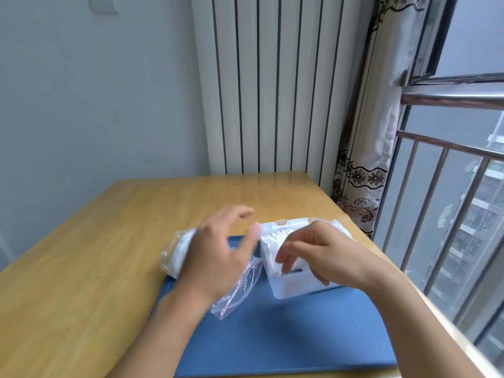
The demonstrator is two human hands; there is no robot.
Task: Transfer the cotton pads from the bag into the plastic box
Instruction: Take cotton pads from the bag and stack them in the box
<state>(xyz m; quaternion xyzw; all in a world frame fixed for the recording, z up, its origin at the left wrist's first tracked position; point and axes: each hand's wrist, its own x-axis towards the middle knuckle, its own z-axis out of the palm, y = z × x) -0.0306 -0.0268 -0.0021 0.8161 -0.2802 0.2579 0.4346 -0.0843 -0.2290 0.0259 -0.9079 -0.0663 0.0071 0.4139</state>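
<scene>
A white plastic box (pixel 290 289) stands open on the blue mat (pixel 272 336), its lid (pixel 293 222) tipped back with a tan clasp. A row of white cotton pads (pixel 272 238) lies in the box and runs on under my right hand (pixel 324 253), which curls over it from above and grips it. To the left lies the clear zip bag (pixel 237 291), its mouth with a red strip toward me, with more pads (pixel 177 252) bunched in its far end. My left hand (pixel 218 257) hovers blurred over the bag with fingers spread, holding nothing.
The mat lies on a wooden table (pixel 109 241) whose right edge runs along a window with metal bars (pixel 436 214). A radiator (pixel 272 91) and a patterned curtain (pixel 365 165) stand behind the table's far edge.
</scene>
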